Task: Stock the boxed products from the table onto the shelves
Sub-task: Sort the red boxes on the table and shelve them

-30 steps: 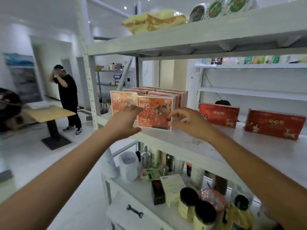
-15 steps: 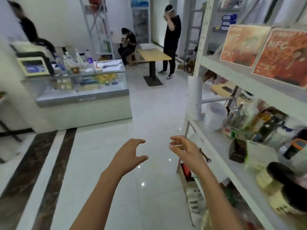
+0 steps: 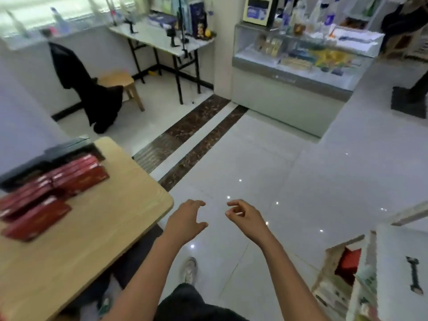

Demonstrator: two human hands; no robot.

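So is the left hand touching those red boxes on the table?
Apart. The head view shows the left hand over the floor, beyond the table, with bare tabletop between it and the red boxes.

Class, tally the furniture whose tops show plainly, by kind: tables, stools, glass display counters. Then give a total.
Tables: 2, the wooden table and the white folding table
Stools: 1, the wooden stool
Glass display counters: 1, the glass counter
Total: 4
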